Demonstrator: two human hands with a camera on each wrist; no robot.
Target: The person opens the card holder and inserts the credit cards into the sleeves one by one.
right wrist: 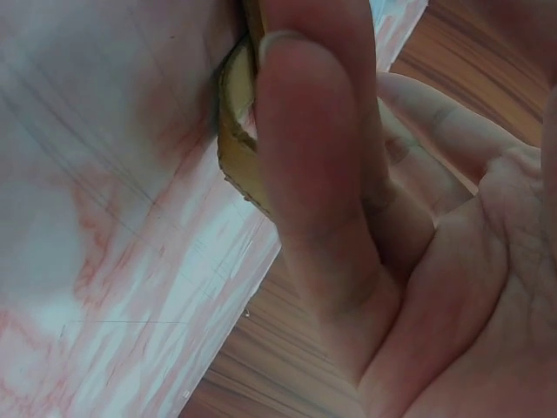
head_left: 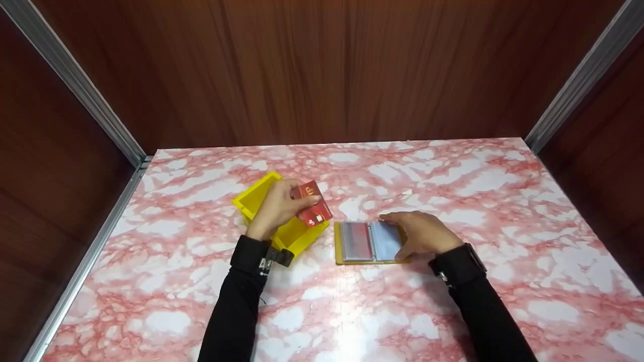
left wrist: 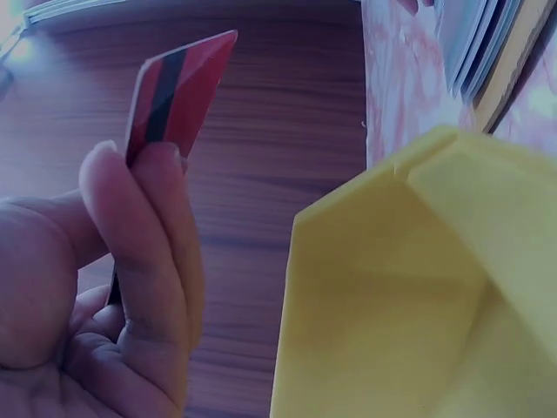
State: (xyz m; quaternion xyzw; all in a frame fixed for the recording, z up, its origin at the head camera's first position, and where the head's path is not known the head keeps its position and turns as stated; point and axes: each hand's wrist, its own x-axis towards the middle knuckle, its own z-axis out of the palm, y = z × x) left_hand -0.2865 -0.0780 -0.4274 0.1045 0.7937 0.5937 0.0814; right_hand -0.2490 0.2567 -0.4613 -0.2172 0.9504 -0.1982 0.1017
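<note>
My left hand (head_left: pixel 274 208) pinches a red card (head_left: pixel 322 212) between thumb and fingers, above a yellow open-topped box (head_left: pixel 302 242). A dark stripe crosses the card's back in the left wrist view. Right of the box, a yellow-covered card holder (head_left: pixel 338 246) lies open on the table. Its left clear sleeve (head_left: pixel 356 242) shows something grey and red; the right sleeve (head_left: pixel 386 241) looks pale blue. My right hand (head_left: pixel 425 234) holds the holder's right side, thumb at the near edge and fingers at the far edge. In the right wrist view, fingers hide most of the holder.
The table (head_left: pixel 453 311) has a red and white marbled top. Dark wood panels (head_left: pixel 322 75) stand behind it and on both sides, with metal strips (head_left: pixel 578 75) at the corners. Both forearms wear black sleeves (head_left: pixel 231 311) and wrist straps.
</note>
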